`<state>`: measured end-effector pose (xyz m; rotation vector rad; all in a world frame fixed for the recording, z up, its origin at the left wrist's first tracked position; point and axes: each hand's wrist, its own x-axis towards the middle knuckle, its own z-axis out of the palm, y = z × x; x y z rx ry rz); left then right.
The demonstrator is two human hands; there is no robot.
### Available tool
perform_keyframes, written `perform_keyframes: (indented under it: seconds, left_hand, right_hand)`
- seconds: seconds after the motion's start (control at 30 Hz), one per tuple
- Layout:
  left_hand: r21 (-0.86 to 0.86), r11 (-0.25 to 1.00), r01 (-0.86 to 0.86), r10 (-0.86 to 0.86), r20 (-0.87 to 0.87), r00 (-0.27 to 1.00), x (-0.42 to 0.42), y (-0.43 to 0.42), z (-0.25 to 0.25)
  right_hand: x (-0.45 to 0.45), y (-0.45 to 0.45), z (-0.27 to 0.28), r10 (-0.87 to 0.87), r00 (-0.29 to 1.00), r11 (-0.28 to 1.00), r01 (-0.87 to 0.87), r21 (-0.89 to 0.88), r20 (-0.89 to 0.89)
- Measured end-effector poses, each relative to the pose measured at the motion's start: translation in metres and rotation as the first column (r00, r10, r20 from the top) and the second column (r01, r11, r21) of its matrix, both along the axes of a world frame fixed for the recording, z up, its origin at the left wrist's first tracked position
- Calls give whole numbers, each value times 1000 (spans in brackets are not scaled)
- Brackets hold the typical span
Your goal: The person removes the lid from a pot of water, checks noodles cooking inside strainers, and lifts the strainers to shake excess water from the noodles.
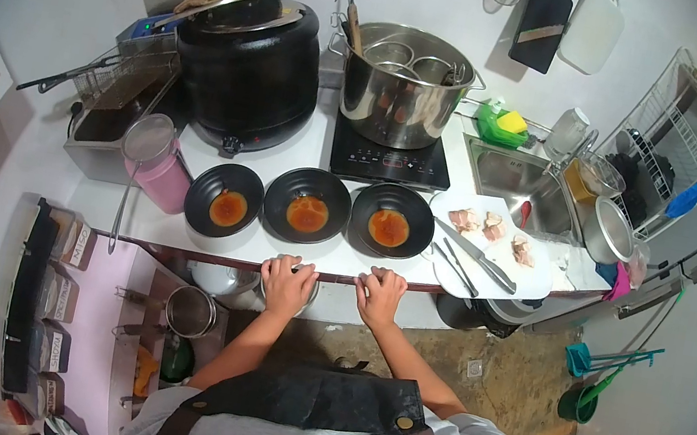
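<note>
My left hand (287,287) rests at the front edge of the white counter (331,263), its fingers curled over the rim. A short way to the right, my right hand (380,298) grips the same edge with bent fingers. Just beyond them stand three black bowls in a row: a left bowl (199,193), a middle bowl (281,190) and a right bowl (384,199), each with a reddish-brown liquid in its bottom. To the right, a white cutting board (490,284) bears several pieces of meat (494,227), a knife (490,263) and tongs (458,269).
A steel pot (401,106) with strainer baskets stands on an induction cooker (390,165). Left of it are a black soup kettle (252,75), a fryer (119,117) and a pink pitcher (158,175). A sink (510,176) and dish rack (680,136) are at right.
</note>
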<state>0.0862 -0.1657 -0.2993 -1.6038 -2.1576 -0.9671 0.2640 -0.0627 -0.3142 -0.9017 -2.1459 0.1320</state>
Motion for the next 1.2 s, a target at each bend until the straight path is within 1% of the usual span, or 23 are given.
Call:
perform_keyframes:
  seconds: [0.57,1.2]
  left_hand:
    - [-7,1000,-19,19,18,1000,1,-1,-1]
    - [2,1000,8,-8,18,1000,1,-2,0]
  right_hand:
    - [2,1,3,7,1000,1000,-7,-4,-6]
    - [2,1,0,8,1000,1000,-8,1,-23]
